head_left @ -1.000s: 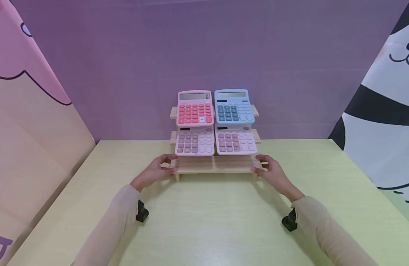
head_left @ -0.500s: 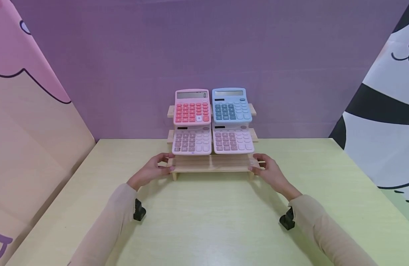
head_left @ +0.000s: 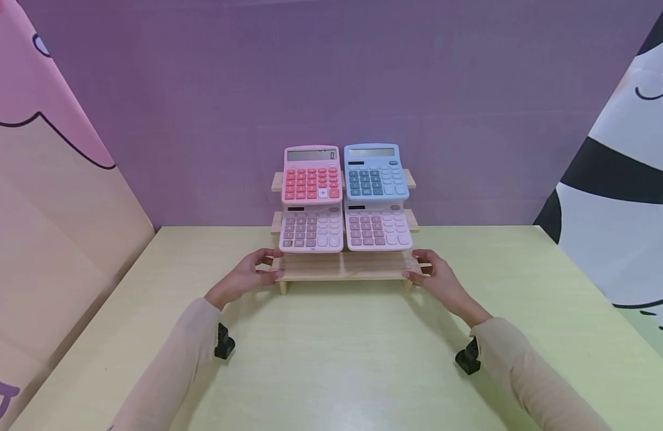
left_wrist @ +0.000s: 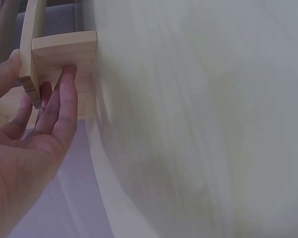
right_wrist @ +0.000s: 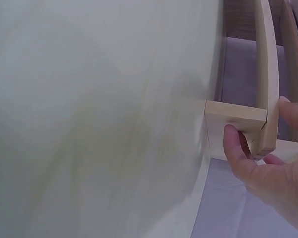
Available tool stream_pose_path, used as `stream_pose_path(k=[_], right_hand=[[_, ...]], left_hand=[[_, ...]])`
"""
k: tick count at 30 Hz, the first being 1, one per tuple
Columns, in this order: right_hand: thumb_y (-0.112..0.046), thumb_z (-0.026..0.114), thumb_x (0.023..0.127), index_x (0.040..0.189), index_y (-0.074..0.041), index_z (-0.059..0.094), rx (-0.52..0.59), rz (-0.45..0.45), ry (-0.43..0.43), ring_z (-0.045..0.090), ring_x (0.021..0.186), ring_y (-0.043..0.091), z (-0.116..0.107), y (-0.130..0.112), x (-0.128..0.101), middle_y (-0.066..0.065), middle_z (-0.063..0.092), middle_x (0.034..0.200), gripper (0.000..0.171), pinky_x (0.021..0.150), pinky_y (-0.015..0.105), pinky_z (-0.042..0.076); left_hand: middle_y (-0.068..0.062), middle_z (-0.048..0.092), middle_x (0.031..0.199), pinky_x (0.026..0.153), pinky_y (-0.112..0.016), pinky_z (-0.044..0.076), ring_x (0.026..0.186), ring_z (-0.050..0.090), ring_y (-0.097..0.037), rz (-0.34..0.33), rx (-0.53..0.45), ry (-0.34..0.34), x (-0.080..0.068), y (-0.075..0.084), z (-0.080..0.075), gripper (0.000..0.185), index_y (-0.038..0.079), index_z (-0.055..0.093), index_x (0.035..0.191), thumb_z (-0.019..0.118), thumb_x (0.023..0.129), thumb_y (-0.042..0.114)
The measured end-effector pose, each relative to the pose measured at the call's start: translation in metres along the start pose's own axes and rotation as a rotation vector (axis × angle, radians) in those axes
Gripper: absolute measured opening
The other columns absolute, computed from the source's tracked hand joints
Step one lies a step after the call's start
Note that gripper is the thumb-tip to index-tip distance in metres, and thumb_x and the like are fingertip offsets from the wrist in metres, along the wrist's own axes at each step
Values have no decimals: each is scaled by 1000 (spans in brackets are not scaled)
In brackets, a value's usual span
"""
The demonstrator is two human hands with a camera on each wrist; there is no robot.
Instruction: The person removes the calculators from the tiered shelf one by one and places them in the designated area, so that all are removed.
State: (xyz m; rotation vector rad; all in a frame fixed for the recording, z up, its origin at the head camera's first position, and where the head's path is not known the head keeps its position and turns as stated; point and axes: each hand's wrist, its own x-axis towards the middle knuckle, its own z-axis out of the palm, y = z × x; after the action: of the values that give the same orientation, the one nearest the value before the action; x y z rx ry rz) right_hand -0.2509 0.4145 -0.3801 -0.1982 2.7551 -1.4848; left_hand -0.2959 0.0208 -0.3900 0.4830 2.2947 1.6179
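A tiered wooden rack (head_left: 342,267) stands on the table, bearing two calculators on each of its upper tiers. On top lean a pink calculator (head_left: 312,183) and a blue calculator (head_left: 377,179); below them lean two pale lilac ones, the left lilac calculator (head_left: 311,230) and the right lilac calculator (head_left: 379,229). My left hand (head_left: 244,277) grips the left end of the bottom shelf; its wrist view puts the fingers beneath the shelf, against the side leg (left_wrist: 79,47). At the opposite end my right hand (head_left: 443,284) grips likewise, one fingertip on the leg (right_wrist: 233,111).
The pale wooden table (head_left: 336,359) runs back to a purple backdrop (head_left: 342,72) close behind the rack. Cartoon-printed panels flank it, a pink and beige panel (head_left: 56,179) on the left and a panda panel (head_left: 622,239) on the right.
Over the first half second the rack, its calculators and both hands shifted slightly left. Since then they have stayed almost still, both hands keeping their hold.
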Motion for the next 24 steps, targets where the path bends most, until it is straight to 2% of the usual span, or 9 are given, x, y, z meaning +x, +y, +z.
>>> stream_pose_path(k=[8, 15, 24], right_hand=[[-22, 61, 88, 136, 3, 29, -14, 18, -22, 49, 109, 39, -4, 1, -1, 26, 37, 132, 62, 84, 35, 50], [-20, 60, 89, 136, 6, 27, -14, -6, -16, 47, 113, 44, -11, 2, -4, 29, 40, 130, 63, 89, 45, 49], [-13, 57, 90, 136, 5, 26, -16, -32, 13, 50, 112, 41, -21, 0, -2, 28, 42, 128, 59, 87, 36, 51]], left_hand=[[-21, 39, 121, 87, -38, 52, 89, 55, -17, -6, 1, -8, 0, 0, -1, 52, 1, 38, 132, 61, 87, 10], [-21, 39, 120, 88, -39, 52, 89, 55, -17, -18, 2, -10, 0, 0, 0, 51, 2, 37, 133, 60, 87, 10], [-21, 39, 120, 88, -40, 51, 88, 56, -16, -22, -4, -9, 0, 0, 0, 51, 2, 37, 133, 60, 87, 9]])
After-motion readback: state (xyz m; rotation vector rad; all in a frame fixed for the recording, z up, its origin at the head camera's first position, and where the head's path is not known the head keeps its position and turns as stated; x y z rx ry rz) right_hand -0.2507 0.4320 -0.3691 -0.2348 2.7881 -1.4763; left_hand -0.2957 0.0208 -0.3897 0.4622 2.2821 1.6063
